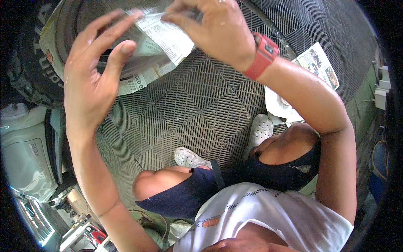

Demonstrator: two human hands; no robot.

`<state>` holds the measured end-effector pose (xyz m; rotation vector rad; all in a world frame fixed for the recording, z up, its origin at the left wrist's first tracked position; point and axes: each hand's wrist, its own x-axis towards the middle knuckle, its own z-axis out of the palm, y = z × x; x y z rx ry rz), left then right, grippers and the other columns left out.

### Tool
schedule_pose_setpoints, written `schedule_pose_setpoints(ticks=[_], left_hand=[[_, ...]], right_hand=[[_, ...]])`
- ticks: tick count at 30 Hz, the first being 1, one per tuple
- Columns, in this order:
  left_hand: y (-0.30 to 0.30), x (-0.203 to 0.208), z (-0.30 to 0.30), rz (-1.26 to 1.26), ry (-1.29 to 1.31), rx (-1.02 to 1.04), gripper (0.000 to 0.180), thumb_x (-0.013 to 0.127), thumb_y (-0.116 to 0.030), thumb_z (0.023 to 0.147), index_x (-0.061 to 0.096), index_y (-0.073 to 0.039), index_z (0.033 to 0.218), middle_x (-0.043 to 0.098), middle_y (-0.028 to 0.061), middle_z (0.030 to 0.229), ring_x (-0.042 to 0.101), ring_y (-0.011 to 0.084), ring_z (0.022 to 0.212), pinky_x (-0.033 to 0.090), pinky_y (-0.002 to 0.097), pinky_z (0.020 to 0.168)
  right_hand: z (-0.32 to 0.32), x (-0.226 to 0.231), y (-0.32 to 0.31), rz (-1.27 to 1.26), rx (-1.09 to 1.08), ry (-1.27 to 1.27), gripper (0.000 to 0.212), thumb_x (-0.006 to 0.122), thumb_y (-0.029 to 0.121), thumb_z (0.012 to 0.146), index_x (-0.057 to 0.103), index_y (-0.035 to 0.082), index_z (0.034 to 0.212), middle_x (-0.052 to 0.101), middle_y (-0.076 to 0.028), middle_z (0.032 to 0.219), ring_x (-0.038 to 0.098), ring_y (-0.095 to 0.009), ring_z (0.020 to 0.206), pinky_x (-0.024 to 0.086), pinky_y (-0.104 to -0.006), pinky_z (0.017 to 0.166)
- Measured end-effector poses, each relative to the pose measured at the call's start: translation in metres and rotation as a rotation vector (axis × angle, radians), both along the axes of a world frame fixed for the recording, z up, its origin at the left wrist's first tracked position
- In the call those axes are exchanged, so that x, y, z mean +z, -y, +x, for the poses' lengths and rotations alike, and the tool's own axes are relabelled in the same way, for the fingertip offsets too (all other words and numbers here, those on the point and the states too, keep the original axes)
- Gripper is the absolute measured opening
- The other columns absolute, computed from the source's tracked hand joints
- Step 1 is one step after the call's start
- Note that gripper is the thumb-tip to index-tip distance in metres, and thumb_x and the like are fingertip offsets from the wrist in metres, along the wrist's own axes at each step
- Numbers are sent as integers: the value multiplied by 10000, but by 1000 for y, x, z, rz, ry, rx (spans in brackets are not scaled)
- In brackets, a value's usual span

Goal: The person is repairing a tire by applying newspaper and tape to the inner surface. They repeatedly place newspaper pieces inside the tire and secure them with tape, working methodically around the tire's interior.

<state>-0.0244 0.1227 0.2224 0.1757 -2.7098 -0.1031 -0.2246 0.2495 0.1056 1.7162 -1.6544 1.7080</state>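
Observation:
A sheet of newspaper (161, 35) lies over a dark, rounded piece (100, 17) with a pale rim at the upper left; I cannot make out what the piece is. My left hand (92, 71) is raised beside it, fingers stretched and apart, a blurred fingertip meeting the sheet's upper edge. From the right, my right hand (218, 33) comes in with a red watch on the wrist. Its thumb and fingers close on the sheet's upper edge, the fingertips smeared by motion. More newsprint (132, 84) shows along the piece's lower side.
Dark grated matting (201, 96) spreads under my feet. More newspaper (319, 63) lies on it at right, beyond my right forearm. A chunky black tyre (37, 63) stands at far left, above a grey vehicle panel (27, 151). Assorted items crowd the lower left.

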Motion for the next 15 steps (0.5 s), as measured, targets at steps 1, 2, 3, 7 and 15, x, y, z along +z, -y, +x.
schedule_pose_setpoints(ticks=[1,2,3,7,15], left_hand=[[8,-3,-3,-261,-14,38,323,766,-256,945,759,-121,1238,739,82,1243,703,270,1094,546,389,951],[15,-9,-8,-402,37,50,408,796,-236,897,723,-157,1291,706,80,1306,674,292,1156,532,416,993],[22,-15,-18,-538,63,45,513,825,-217,850,687,-193,1344,673,78,1370,645,315,1217,519,442,1036],[44,-38,-42,-571,352,-45,955,918,-77,632,582,-296,1499,535,49,1574,511,342,1434,442,503,1172],[80,-72,-88,-369,577,5,503,697,21,740,722,-115,1224,705,185,1294,677,405,1157,550,499,1002]], right_hand=[[3,15,-5,114,-45,178,125,705,142,952,772,41,985,756,-173,876,715,-380,811,581,-453,766],[-1,14,-4,216,-83,316,95,733,135,941,761,46,962,738,-151,849,700,-349,783,569,-428,744],[-12,13,-7,322,-141,443,78,760,127,929,750,51,939,720,-129,822,685,-317,755,557,-403,722],[-34,-32,9,53,-283,-34,65,745,137,928,736,73,930,721,-119,861,704,-311,815,559,-408,763],[-13,-89,60,-194,-665,264,128,730,160,938,719,46,995,751,-131,912,733,-311,838,570,-420,766]])
